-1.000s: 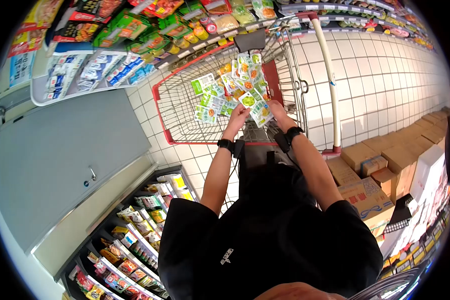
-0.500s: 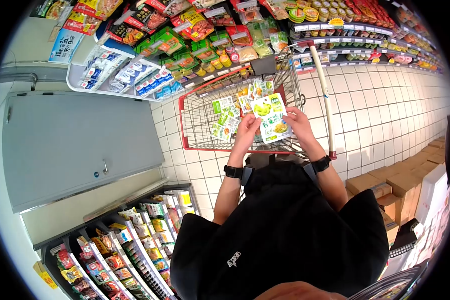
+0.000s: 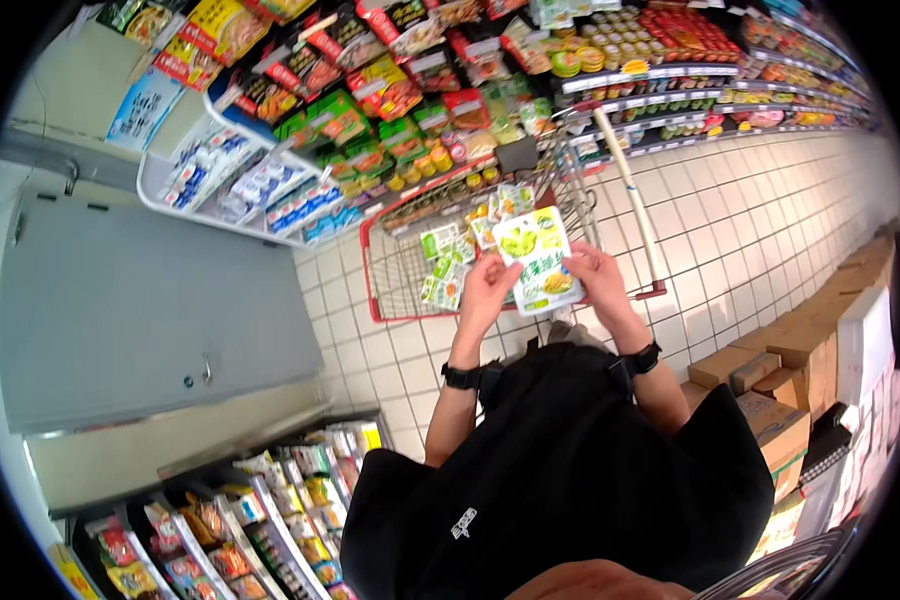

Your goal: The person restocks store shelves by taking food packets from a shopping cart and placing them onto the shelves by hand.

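Note:
A white and green food pouch (image 3: 537, 262), printed with green vegetables and a dish, is held up flat over the cart. My left hand (image 3: 487, 287) pinches its left edge between thumb and fingers. On the opposite edge, my right hand (image 3: 598, 278) grips the pouch the same way. Beneath and beyond it stands a wire shopping cart (image 3: 395, 275) with red trim. Several small green and white packets (image 3: 448, 265) lie in the cart, some partly hidden behind the pouch.
Shelves of bagged and jarred foods (image 3: 370, 110) line the far side. A grey metal door (image 3: 150, 310) is at the left, above a rack of snack packets (image 3: 240, 520). Cardboard boxes (image 3: 770, 375) are stacked at the right. The cart handle (image 3: 630, 200) rises beside my right hand.
The pouch and both hands appear slightly lower in view, and the scene has shifted and tilted with my head. Both hands keep their hold on the pouch.

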`<state>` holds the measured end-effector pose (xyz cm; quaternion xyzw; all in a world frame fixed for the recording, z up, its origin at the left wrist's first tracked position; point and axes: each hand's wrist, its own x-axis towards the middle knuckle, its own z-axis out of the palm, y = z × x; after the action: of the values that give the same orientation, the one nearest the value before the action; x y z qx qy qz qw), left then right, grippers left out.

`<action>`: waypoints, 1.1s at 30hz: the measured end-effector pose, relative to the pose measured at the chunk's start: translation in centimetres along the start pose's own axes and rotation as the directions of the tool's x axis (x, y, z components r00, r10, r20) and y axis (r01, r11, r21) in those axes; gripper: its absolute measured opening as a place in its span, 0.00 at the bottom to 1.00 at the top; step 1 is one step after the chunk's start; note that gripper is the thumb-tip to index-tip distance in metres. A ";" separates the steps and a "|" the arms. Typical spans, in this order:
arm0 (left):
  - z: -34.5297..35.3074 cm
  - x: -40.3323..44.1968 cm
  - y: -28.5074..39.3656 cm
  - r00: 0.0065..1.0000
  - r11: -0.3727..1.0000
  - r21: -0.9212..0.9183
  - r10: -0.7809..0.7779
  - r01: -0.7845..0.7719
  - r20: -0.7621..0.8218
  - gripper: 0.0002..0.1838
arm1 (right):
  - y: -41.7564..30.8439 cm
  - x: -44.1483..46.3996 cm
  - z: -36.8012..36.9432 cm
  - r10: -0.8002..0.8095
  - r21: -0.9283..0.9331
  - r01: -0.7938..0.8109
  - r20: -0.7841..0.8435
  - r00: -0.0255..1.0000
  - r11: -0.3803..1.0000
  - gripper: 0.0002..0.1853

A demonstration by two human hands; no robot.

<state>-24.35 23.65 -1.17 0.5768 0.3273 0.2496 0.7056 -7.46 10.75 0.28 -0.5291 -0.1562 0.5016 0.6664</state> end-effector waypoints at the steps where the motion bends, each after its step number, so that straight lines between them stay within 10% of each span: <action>1: -0.1 -0.5 -0.2 1.000 0.999 0.032 0.005 -0.005 -0.006 0.08 | 0.3 -0.8 0.2 0.005 0.002 -0.005 -0.004 1.000 1.000 0.14; 20: 4.5 -6.3 -3.3 0.915 0.995 0.093 -0.076 0.043 0.395 0.10 | 2.7 -14.6 -1.7 -0.123 -0.001 0.129 -0.293 0.948 0.992 0.14; 33: 15.9 -4.5 -1.3 0.919 0.996 0.086 -0.030 -0.005 0.393 0.08 | -1.6 -16.1 -10.2 -0.174 0.065 0.214 -0.377 0.910 0.975 0.12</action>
<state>-15.42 9.78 0.23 0.6428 0.1929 0.1096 0.7332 -6.33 -8.13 2.83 -0.5597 -0.0535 0.3321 0.7573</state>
